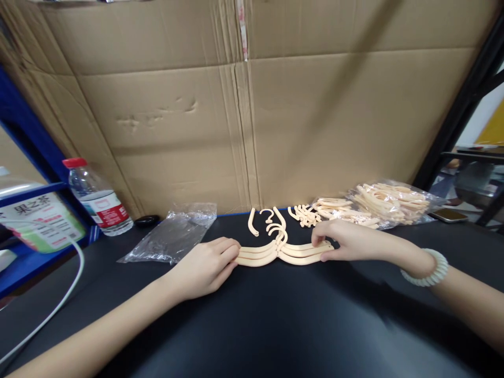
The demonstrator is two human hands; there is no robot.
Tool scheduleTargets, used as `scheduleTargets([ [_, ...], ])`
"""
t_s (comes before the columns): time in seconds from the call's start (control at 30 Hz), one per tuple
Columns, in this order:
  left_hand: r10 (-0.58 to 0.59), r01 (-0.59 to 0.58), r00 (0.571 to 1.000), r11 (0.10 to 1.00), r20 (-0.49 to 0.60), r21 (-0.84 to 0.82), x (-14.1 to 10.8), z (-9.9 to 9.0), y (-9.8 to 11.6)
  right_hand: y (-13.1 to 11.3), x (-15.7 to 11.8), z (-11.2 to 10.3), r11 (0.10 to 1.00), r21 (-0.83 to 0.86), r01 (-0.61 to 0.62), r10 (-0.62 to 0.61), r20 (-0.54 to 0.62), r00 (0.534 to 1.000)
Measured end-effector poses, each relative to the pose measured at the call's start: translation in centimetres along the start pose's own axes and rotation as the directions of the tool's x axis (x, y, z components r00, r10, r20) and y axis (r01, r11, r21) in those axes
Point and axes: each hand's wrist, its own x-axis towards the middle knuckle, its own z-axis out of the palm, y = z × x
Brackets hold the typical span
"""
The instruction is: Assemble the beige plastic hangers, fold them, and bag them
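A smooth, clear bottle point(103, 205) with a red cap stands beside a crinkled transparent bag point(173, 233). The left hand point(210, 265) closes its fingers around one end of the nested cream hangers point(289, 257), glossy curved arms lying on the matte black tabletop point(271, 325), hooks bunched mid-stack. Behind lie small knobby pieces point(305, 215). The right hand point(340, 240) pinches the hangers' other end, near a shiny, wrinkled bag of slender parts point(394, 205).

Hangers point(258, 256), bags point(173, 233) on black table point(283, 320)

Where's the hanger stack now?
In the head view, the hanger stack is at centre, its left end in the left hand, its right end in the right hand.
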Motion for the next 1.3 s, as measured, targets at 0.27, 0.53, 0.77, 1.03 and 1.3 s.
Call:
scheduleTargets([
  [0.27, 0.111, -0.111, 0.994, 0.994, -0.013, 0.025, -0.4, 0.1, -0.6, -0.4, -0.2, -0.2, 0.999, -0.023, 0.024, -0.024, 0.026, 0.999],
  [0.53, 0.102, -0.101, 0.995, 0.993, -0.009, 0.052, -0.7, 0.5, -1.8, -1.1, 0.3, 0.1, 0.999, -0.011, 0.05, -0.05, -0.009, 0.999],
  [0.77, -0.009, 0.011, 0.999, 1.0, -0.049, 0.025, -0.7, 1.3, -1.8, -1.0, 0.2, 0.1, 1.0, -0.017, 0.026, -0.026, -0.011, 1.0],
  [1.03, 0.001, -0.003, 0.998, 1.0, -0.062, -0.02, -0.4, 1.6, -0.7, -0.8, -0.2, -0.5, 0.995, -0.047, -0.084, 0.086, 0.044, 0.995],
  [1.3, -0.01, 0.008, 0.997, 1.0, -0.077, -0.023, -0.5, 1.4, -0.8, -1.3, -0.1, 0.0, 0.998, -0.057, 0.005, -0.004, 0.015, 1.0],
])
